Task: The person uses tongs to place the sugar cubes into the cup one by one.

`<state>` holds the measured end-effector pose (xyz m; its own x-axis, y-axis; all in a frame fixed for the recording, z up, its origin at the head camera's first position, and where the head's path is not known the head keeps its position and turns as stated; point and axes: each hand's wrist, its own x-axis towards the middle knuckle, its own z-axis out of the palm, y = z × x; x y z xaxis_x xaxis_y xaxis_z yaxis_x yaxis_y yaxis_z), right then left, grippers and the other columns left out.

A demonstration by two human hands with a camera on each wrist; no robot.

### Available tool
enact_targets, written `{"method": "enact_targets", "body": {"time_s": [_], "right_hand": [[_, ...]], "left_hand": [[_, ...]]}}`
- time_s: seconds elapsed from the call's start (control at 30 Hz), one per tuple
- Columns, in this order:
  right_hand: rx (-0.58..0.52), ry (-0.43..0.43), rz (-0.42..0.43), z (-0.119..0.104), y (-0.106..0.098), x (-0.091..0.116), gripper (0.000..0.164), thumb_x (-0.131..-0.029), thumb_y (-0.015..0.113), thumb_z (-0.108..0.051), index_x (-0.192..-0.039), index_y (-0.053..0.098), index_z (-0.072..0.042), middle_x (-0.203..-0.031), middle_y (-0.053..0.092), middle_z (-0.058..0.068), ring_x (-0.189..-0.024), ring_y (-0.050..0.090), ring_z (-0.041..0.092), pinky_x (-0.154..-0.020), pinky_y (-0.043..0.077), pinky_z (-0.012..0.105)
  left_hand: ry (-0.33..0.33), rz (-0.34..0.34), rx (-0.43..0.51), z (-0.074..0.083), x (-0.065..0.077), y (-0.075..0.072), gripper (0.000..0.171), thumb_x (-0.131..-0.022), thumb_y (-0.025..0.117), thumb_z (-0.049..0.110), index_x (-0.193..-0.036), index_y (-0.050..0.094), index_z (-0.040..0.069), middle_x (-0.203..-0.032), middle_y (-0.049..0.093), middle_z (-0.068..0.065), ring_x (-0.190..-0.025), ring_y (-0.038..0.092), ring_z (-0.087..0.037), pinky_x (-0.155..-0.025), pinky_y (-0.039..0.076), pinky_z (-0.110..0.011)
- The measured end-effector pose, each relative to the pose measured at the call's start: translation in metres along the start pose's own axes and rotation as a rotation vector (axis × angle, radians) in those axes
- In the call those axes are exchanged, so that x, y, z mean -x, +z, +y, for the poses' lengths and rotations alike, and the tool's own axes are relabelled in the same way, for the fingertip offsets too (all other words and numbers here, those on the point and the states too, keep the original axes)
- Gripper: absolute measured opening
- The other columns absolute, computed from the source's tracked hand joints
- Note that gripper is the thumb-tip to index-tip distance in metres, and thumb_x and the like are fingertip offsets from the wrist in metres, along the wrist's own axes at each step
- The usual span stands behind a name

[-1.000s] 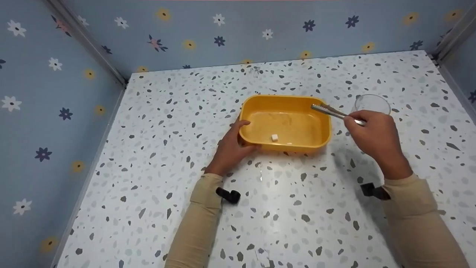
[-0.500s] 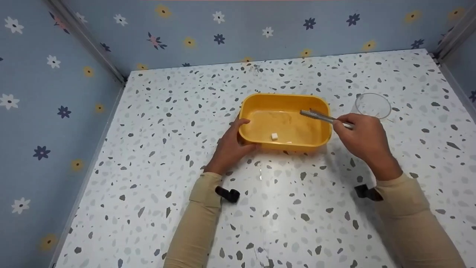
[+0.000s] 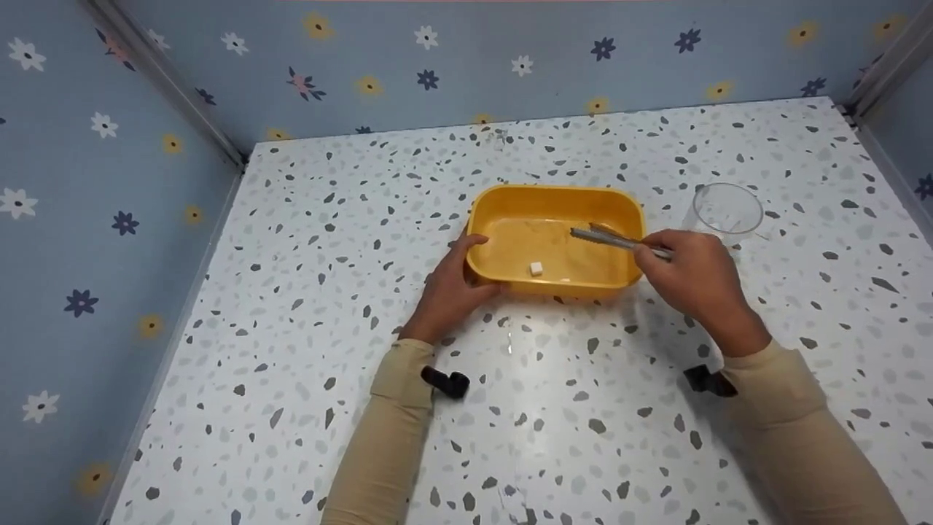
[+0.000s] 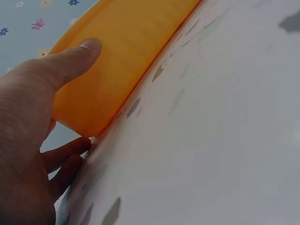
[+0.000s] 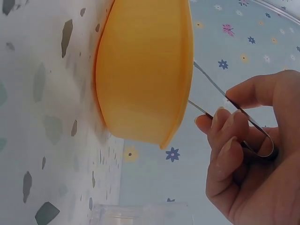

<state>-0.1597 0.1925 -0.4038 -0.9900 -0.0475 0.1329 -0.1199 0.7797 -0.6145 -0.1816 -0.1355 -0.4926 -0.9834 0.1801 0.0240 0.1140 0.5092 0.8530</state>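
Observation:
A yellow plastic tub (image 3: 503, 248) stands upright on the speckled table. My left hand (image 3: 449, 293) grips its left end, one finger at the rim; the left wrist view shows the thumb (image 4: 77, 61) pressed on the outer wall. Inside the tub lies a small white cube (image 3: 536, 269) near the front wall, with a white speck (image 3: 565, 281) beside it. My right hand (image 3: 696, 281) holds small metal tongs (image 3: 611, 239), whose tips are over the tub's interior, apart from the cube. Their two arms (image 5: 216, 85) are parted in the right wrist view, their tips hidden behind the tub.
A clear glass (image 3: 729, 211) stands right of the tub, behind my right hand; whether it holds anything is hard to see. A flowered wall (image 3: 466, 65) borders the table's back, with another wall (image 3: 87, 240) along the left.
My right hand has moved left with the tongs, carrying their tips from above the tub's right rim towards its middle. My left hand and the tub have stayed in place.

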Motion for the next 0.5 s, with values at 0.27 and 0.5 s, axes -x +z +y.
{"method": "enact_targets", "body": {"time_s": [0.27,0.5], "right_hand": [[0.008,-0.036,-0.011,-0.0014,0.0063,-0.0040,0.032,-0.093,0.060,-0.024,-0.106,0.077,0.000,-0.082,0.070,0.010,-0.054,0.051,0.021,-0.044,0.039,0.030],[-0.006,-0.028,-0.032,-0.0031,0.0109,-0.0047,0.032,-0.093,0.060,-0.024,-0.106,0.077,0.000,-0.081,0.070,0.010,-0.056,0.053,0.021,-0.046,0.042,0.031]], "left_hand": [[0.011,0.006,-0.005,-0.0019,0.0007,-0.0008,0.076,-0.081,0.083,0.037,-0.144,0.043,0.030,-0.153,0.043,0.003,-0.127,0.049,-0.009,-0.107,0.039,-0.027],[0.021,0.009,0.019,-0.0009,0.0014,0.0001,0.076,-0.079,0.085,0.038,-0.143,0.044,0.032,-0.154,0.041,0.005,-0.128,0.048,-0.010,-0.108,0.039,-0.030]]}}
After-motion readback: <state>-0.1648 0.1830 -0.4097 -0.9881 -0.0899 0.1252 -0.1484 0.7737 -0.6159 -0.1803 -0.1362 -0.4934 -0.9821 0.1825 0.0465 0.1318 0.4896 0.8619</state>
